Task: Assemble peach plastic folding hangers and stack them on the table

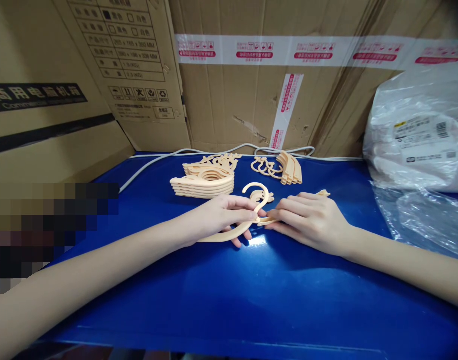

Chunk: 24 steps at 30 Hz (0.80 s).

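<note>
Between my hands is a cream plastic clothes hanger (232, 233) with a curved hook pointing up. My left hand (223, 216) pinches it by the joint under the hook, and one arm of the hanger runs beneath my palm. My right hand (311, 220) is closed over the other arm piece (268, 220), which meets the joint; its far tip sticks out past my knuckles. Just behind my hands lies a small cream piece (262, 196). Farther back stand a stack of cream hanger parts (202, 187), a bundle of arm pieces (290, 169) and several loose hooks (264, 166).
The blue table (229, 300) is bordered by cardboard boxes at the back (229, 100) and left (37, 65). A white cable (153, 166) runs along the back. Clear plastic wrapping with a white packet (424, 145) sits at the right.
</note>
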Each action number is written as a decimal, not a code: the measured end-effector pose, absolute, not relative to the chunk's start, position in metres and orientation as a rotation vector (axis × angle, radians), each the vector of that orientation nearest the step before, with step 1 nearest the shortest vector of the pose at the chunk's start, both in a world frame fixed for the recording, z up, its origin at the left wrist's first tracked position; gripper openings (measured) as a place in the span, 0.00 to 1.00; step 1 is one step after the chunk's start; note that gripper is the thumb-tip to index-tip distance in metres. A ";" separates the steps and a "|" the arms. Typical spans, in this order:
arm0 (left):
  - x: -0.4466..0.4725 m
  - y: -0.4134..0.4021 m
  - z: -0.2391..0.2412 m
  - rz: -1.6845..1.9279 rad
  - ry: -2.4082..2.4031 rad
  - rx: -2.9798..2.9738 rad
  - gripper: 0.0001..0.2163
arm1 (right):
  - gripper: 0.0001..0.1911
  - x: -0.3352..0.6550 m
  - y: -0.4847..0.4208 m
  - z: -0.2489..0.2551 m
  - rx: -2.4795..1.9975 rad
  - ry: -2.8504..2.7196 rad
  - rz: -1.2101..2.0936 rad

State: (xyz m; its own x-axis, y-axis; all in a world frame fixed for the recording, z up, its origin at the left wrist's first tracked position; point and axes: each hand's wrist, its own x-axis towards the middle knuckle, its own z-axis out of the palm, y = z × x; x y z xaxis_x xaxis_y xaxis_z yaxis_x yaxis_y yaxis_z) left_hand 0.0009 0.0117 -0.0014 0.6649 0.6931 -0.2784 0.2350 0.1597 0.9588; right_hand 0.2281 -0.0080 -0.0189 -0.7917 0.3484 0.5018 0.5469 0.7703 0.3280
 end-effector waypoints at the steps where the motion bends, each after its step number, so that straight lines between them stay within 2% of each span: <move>1: 0.002 0.012 -0.001 0.393 0.846 1.413 0.11 | 0.14 0.228 -0.008 -0.019 -0.665 -2.546 -0.663; 17: 0.004 0.013 -0.009 0.451 0.801 1.412 0.14 | 0.15 0.226 -0.011 -0.017 -0.572 -2.507 -0.779; 24: 0.003 0.013 -0.012 0.480 0.738 1.462 0.10 | 0.15 0.225 -0.012 -0.017 -0.570 -2.497 -0.758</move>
State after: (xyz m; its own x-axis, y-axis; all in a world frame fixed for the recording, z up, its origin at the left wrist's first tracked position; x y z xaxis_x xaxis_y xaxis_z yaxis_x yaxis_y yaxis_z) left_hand 0.0034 0.0125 -0.0118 0.6979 0.6992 -0.1552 0.1419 0.0773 0.9869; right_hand 0.2250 -0.0124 -0.0168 -0.8051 0.2489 0.5384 0.5061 0.7616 0.4047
